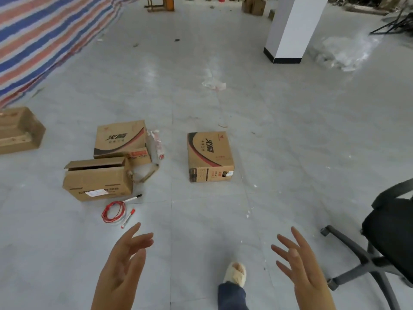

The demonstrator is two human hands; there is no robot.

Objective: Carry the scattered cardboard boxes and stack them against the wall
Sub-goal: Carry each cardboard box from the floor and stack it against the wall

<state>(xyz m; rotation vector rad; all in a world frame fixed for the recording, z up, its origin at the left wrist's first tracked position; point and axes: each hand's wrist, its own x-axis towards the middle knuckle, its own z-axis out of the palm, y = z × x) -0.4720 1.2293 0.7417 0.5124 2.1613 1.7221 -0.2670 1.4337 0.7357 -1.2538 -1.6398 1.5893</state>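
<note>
Both hands out in front over the grey floor (279,135), palms turned inward, holding nothing. Left hand (121,268) with fingers straight and spread apart; right hand (301,265) likewise, fingers apart and relaxed.

Ahead, near the middle of the floor, one closed box (209,153) alone, printed side up. To its left, well apart, a second printed box (120,138) with a crumpled wrapper (155,145) touching its right side. Just in front of that, an open box (98,179), flaps up, white label on the front. At the left edge, another box (19,130), just below the striped tarp (42,34).

Beside the open box: a red cord (112,210), coiled, and two markers (130,215). Black chair (384,238) at right. White pillar (292,27) further back. One slippered foot (235,272) between the hands.
</note>
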